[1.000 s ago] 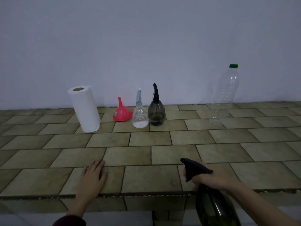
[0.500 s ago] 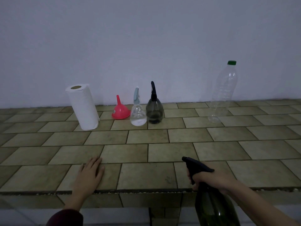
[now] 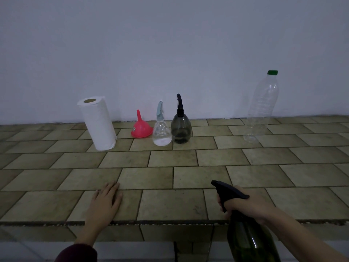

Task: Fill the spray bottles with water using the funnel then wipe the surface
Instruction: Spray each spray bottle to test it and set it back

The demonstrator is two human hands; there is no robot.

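My right hand [image 3: 245, 205] grips the neck of a dark green spray bottle [image 3: 249, 242] with a black trigger head, held at the tiled counter's front edge. My left hand [image 3: 104, 203] rests flat on the counter [image 3: 170, 186], fingers straight. At the back stand a red funnel [image 3: 141, 128] turned mouth down, a small clear spray bottle [image 3: 161, 131] with a pale blue head, and a smoky grey spray bottle [image 3: 180, 127] with a black head. A tall clear plastic water bottle [image 3: 261, 108] with a green cap stands at the back right.
A white paper towel roll [image 3: 98, 123] stands upright at the back left, beside the funnel. A plain wall rises behind the counter. The counter's front edge [image 3: 170, 223] runs just under my hands.
Both hands stay almost where they were. The view has shifted slightly, and the green spray bottle sits a touch lower in my right hand's grip.
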